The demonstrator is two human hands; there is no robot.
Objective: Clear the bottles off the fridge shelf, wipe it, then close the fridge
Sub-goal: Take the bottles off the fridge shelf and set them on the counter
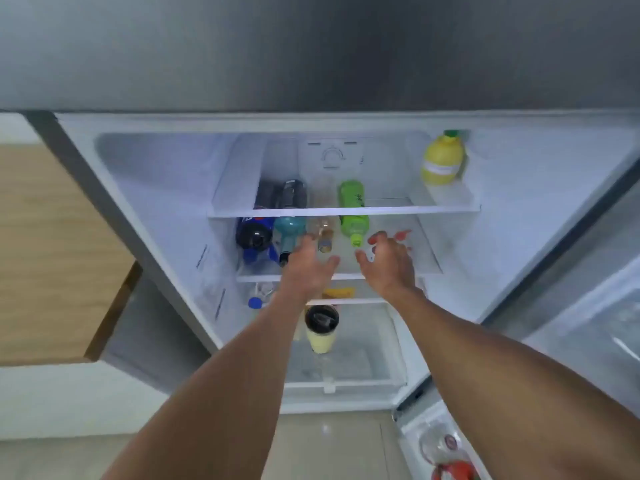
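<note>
Several bottles lie on their sides on the middle fridge shelf [426, 251], necks toward me: a dark cola bottle [254, 233] at the left, a teal bottle [289, 233], a clear bottle with a gold cap [325, 237], and a green bottle [353, 216]. My left hand [308, 268] is open with fingers spread just in front of the teal and clear bottles. My right hand [389, 261] is open too, a little right of the green bottle's cap, holding nothing. Both hands hover over the shelf's front part.
A yellow bottle [441, 161] stands on the upper shelf at the right. Below, a cup with a dark lid [321, 329] sits over the crisper drawer [346, 375]. The open fridge door [571, 323] is on the right, with items in its lower bin. A wooden cabinet [52, 254] is at the left.
</note>
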